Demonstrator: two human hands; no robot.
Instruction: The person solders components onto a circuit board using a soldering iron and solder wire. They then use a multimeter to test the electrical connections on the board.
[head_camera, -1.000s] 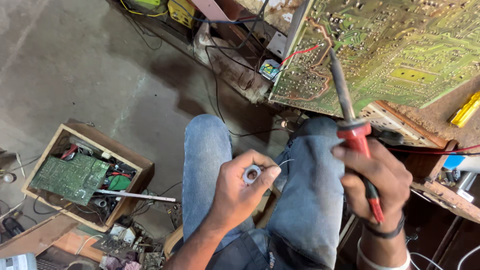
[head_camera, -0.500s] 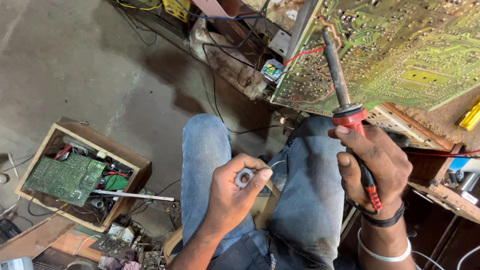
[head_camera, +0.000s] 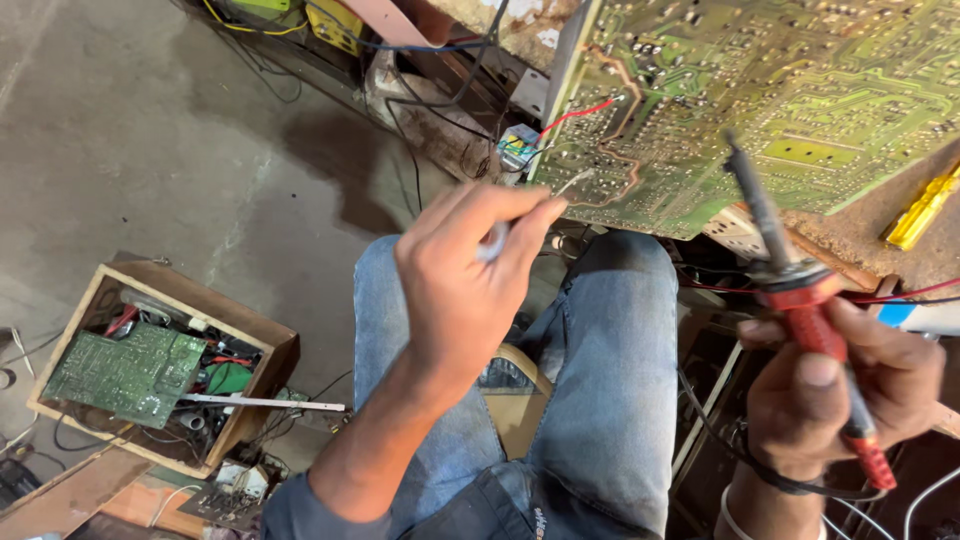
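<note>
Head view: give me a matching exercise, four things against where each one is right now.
Things:
1. soldering iron
2. solder wire
3. wooden box
4. large circuit board

Places:
A. on the floor at lower left, holding a small green board
B. in the right hand, tip pointing up
C. pinched in the left hand, its end at the board edge
D. tilted at upper right, solder side showing

Pairs: 1-B, 2-C, 3-A, 4-D
</note>
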